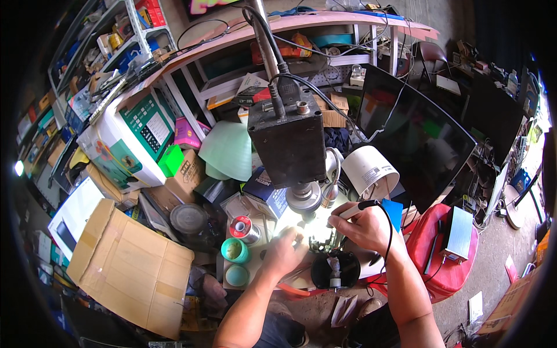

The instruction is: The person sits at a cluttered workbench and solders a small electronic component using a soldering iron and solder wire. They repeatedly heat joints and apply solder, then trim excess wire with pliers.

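My right hand (365,228) grips the pale handle of a soldering iron (352,212), whose black cable loops down past my wrist. Its tip is lost in glare over a small electronic part (322,242) under the lamp. On the other side of the glare, my left hand (285,250) has its fingers pinched together; what they hold is washed out. Beside that hand stand a solder spool (243,229) with a red label and a green tub (235,249). Close above both hands hangs a black microscope camera (287,142) with a pale lens ring (304,199).
A dark round holder (335,271) sits at the worktop's near edge. On the right, a red stool (444,269) bears a silver box (458,233). A large dark screen (415,133) leans behind it. Opened cardboard (136,264) lies left; a white cylinder (369,171) stands behind my right hand.
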The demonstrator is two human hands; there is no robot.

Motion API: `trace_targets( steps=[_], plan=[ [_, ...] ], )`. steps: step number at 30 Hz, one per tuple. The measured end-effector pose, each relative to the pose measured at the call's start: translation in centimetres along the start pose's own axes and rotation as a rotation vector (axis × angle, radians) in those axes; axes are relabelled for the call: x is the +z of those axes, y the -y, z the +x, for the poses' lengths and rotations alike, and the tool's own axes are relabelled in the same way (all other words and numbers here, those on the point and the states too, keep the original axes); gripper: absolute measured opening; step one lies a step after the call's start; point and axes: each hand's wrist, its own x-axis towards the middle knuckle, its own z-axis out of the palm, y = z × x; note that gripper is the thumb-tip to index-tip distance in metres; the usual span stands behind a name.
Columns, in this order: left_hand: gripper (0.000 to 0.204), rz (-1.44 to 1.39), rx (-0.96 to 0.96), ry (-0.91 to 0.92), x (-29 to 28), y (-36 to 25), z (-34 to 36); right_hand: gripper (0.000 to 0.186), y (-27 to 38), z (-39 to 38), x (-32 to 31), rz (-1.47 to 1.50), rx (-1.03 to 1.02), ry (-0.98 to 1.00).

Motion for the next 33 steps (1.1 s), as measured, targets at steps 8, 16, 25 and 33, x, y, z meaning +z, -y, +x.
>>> trace_targets(
  steps=[8, 16, 25, 33],
  plan=[
    [0.014, -0.037, -0.065, 0.039, -0.2, 0.0, 0.0, 0.029, -0.1, 0.0, -0.2, -0.023, 0.017, 0.053],
    [0.015, -0.033, -0.071, 0.042, -0.1, 0.0, 0.1, 0.026, 0.7, 0.1, -0.6, -0.052, 0.126, 0.117],
    [0.013, -0.016, -0.051, 0.02, 0.0, -0.1, 0.1, 0.026, 0.6, 0.1, -0.6, -0.082, 0.14, 0.141],
    [0.015, -0.035, -0.069, 0.042, -0.2, -0.3, 0.1, 0.026, 0.6, 0.1, -0.7, -0.101, 0.143, 0.15]
  ],
)
